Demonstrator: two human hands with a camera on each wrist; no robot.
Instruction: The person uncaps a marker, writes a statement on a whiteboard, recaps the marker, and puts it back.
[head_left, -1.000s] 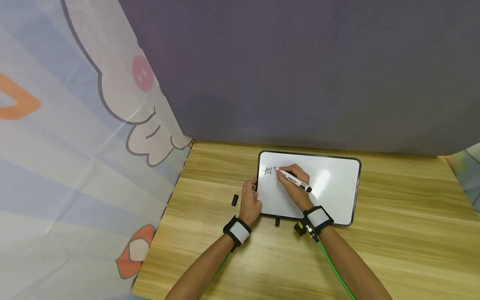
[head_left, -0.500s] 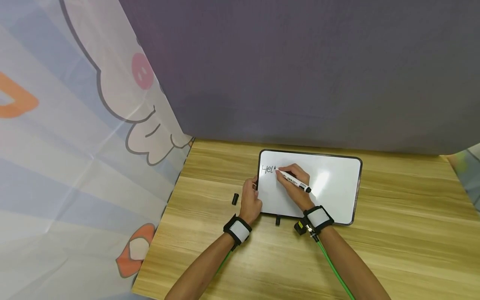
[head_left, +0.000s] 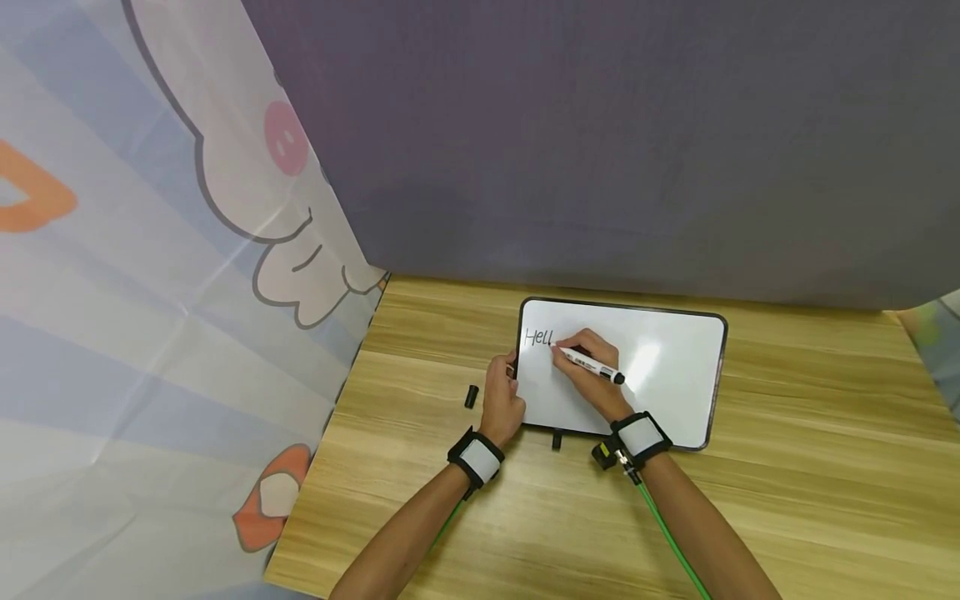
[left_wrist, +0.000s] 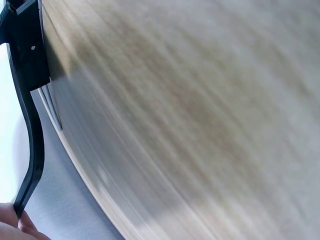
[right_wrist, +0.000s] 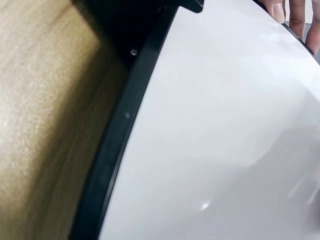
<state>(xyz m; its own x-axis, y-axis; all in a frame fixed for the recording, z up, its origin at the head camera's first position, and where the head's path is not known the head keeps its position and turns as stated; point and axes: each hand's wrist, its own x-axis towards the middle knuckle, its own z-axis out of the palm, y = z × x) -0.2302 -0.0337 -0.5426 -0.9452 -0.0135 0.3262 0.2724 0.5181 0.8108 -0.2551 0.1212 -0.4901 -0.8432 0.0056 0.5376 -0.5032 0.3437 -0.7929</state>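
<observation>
In the head view a whiteboard [head_left: 675, 375] with a thin black frame stands on the wooden table. The right hand [head_left: 588, 383] pinches a white marker [head_left: 592, 365], its black end toward the wrist and its tip on the board's upper left. Beside the tip, black handwriting [head_left: 537, 337] reads "Hell". The left hand [head_left: 501, 404] grips the board's left edge; its fingers [right_wrist: 296, 17] curl over the frame in the right wrist view. A black cap [head_left: 471, 397] lies on the table left of that hand.
A small black fitting [head_left: 557, 439] sticks out from the board's lower edge. Under the frame, a metal rod [left_wrist: 52, 107] shows in the left wrist view. A dark grey panel [head_left: 600, 167] rises behind the table [head_left: 825, 467], and a printed cloth [head_left: 150, 333] hangs at left.
A second "l" stroke has appeared after "Hel" as the marker tip moved slightly down the board. The left hand keeps its hold on the edge.
</observation>
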